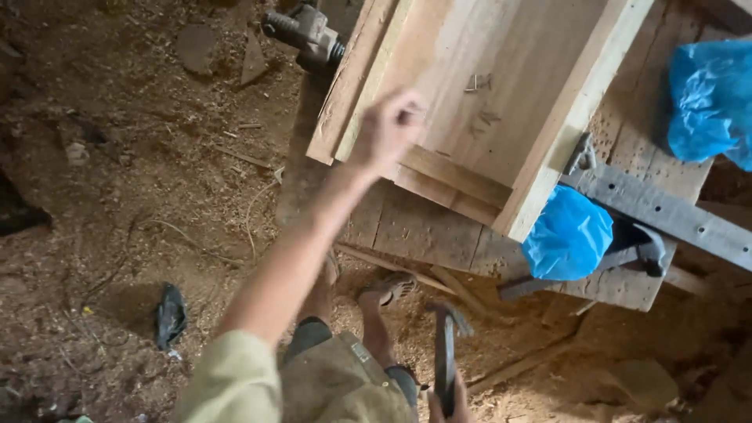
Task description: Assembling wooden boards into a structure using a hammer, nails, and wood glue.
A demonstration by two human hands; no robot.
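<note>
Left hand: the left hand [389,129] is stretched out ahead, closed into a loose fist against the near edge of the wooden frame [486,102]; the fingers [407,110] are curled in tight, and whether they pinch something small I cannot tell.
Right hand: the right hand [448,407] sits low at the bottom edge of view, mostly cut off, with its fingers wrapped round the handle of a claw hammer [446,352].
Hammer: dark metal, held upright, its claw head pointing up and away from the body, well apart from the frame.
Wooden frame: a pale panel edged with lighter battens, lying tilted across the desk [423,231], its near left corner jutting past the desk edge. Two small metal staples [476,82] show on its face.
Desk: rough, worn planks, dusty with sawdust.
Clamp: a grey metal bar clamp [666,211] lies across the desk to the right, just beside the frame's corner.
Blue bags: one crumpled blue plastic bag [568,235] rests at the frame's near right corner; a second blue bag [709,102] sits further right.
Vise: a dark metal screw fitting [309,35] stands at the far left edge of the frame.
Floor: earth floor [133,180] strewn with shavings; a dark scrap [170,313] lies on it, and bare feet [388,290] stand near the desk.
</note>
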